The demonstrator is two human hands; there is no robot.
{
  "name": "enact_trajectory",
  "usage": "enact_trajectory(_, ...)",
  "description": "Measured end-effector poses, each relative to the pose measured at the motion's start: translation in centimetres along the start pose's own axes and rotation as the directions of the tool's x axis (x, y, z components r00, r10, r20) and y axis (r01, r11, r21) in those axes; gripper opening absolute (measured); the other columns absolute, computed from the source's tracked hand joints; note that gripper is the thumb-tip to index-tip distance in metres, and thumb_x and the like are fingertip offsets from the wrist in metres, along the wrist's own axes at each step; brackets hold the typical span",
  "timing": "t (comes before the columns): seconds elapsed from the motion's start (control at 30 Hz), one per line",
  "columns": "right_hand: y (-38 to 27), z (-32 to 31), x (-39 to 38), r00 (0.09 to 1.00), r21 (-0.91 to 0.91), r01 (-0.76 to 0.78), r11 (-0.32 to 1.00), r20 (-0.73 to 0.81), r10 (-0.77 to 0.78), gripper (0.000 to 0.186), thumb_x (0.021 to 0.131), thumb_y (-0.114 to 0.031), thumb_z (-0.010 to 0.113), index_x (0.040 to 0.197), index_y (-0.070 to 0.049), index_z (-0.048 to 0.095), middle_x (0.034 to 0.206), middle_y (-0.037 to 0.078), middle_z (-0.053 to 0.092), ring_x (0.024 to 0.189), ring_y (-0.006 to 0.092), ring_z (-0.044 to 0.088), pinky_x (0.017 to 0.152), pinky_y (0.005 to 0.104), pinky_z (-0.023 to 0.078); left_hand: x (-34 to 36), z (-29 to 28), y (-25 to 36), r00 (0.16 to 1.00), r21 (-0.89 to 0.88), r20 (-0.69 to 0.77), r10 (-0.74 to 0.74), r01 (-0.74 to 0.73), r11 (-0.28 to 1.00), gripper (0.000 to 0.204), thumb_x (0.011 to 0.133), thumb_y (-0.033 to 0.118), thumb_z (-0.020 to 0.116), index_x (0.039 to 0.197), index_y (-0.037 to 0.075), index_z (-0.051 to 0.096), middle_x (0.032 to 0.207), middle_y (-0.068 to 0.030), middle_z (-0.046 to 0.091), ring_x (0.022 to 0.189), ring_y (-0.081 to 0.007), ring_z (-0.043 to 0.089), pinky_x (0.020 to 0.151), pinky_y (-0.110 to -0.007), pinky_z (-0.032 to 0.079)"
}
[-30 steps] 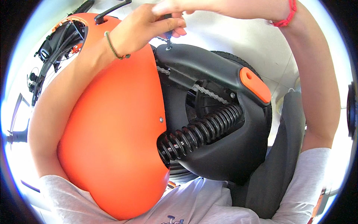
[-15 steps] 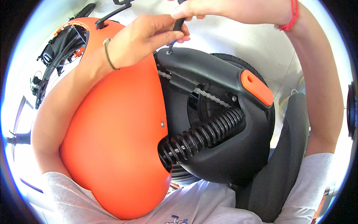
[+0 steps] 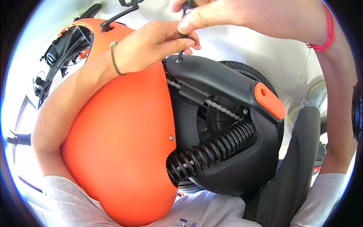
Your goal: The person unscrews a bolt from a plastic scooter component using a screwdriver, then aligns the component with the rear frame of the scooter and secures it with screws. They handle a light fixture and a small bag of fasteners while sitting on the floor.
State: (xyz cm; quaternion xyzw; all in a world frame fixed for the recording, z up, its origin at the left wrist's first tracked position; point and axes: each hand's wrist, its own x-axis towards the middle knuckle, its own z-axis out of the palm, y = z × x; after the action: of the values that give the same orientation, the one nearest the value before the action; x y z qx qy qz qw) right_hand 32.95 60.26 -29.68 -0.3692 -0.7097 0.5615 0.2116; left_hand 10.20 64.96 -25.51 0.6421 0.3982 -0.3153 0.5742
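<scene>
Black plastic forms the broad, rounded wheel cover point(image 3: 234, 174), and at its upper left corner sits a small round silver fastener point(image 3: 179, 60). Right over that corner stands a slim black hand tool with a straight shaft point(image 3: 180, 55), slightly tilted, its lower end at the fastener. The left hand point(image 3: 162, 45) has its thumb and fingers pinched together around the tool's lower part, just above the cover; its wrist wears a thin green braided bracelet point(image 3: 114, 58). The right hand point(image 3: 223, 17) is clamped with thumb and fingers on the tool's upper part, near the left hand, below a red cord bracelet point(image 3: 329, 32). Left of the cover swells a large, smooth orange body panel point(image 3: 117, 140), with a small silver bolt point(image 3: 171, 138) close to its right edge. From the panel's lower right edge a thick black coil spring point(image 3: 217, 149) slants up across the cover, and a grey metal chain point(image 3: 223, 108) runs above it. An elongated orange insert with one hole point(image 3: 270, 104) lies at the cover's upper right edge, beside a black treaded tyre point(image 3: 251, 72) that shows behind that edge.
</scene>
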Motion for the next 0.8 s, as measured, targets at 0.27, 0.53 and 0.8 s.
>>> enact_trajectory(0.27, -0.4, 0.8, -0.1, 0.993, 0.035, 0.026, 0.999, -0.116, -0.022, 0.042, 0.097, -0.033, 0.049, 0.085, 0.004, 0.066, 0.069, 0.019, 0.061, 0.063, 0.0291, 0.06, 0.064, 0.0399, 0.048, 0.0, -0.4, 0.4, 0.998, 0.0, -0.02, -0.054, 0.054, 0.999, 0.018, 0.099, 0.01, 0.056, 0.103, -0.006, 0.063, 0.106, -0.0097, 0.068, 0.098, -0.0123, 0.062, 0.085, -0.026, 0.05)
enact_trajectory(0.53, 0.0, 3.5, 1.2, 0.927, -0.24, -0.127, 0.962, -0.373, 0.029, 0.052, 0.098, -0.034, 0.045, 0.067, 0.001, 0.068, 0.063, 0.02, 0.062, 0.062, 0.037, 0.06, 0.067, 0.0466, 0.05, -0.5, -0.5, -0.3, 0.997, -0.068, -0.077, -0.031, 0.026, 0.997, 0.021, 0.099, 0.009, 0.055, 0.114, -0.004, 0.06, 0.109, -0.0105, 0.067, 0.104, -0.0146, 0.063, 0.093, -0.029, 0.05)
enact_trajectory(0.8, -2.8, -1.9, 0.2, 0.967, 0.049, -0.245, 0.968, 0.081, 0.24, 0.031, 0.092, -0.025, 0.057, 0.091, 0.004, 0.07, 0.07, 0.014, 0.064, 0.062, 0.0243, 0.056, 0.061, 0.0359, 0.046, 0.1, -1.6, -0.3, 0.995, 0.093, 0.001, 0.099, -0.099, 0.991, 0.017, 0.097, 0.008, 0.058, 0.108, -0.003, 0.063, 0.099, -0.0052, 0.069, 0.086, -0.0083, 0.061, 0.076, -0.023, 0.049)
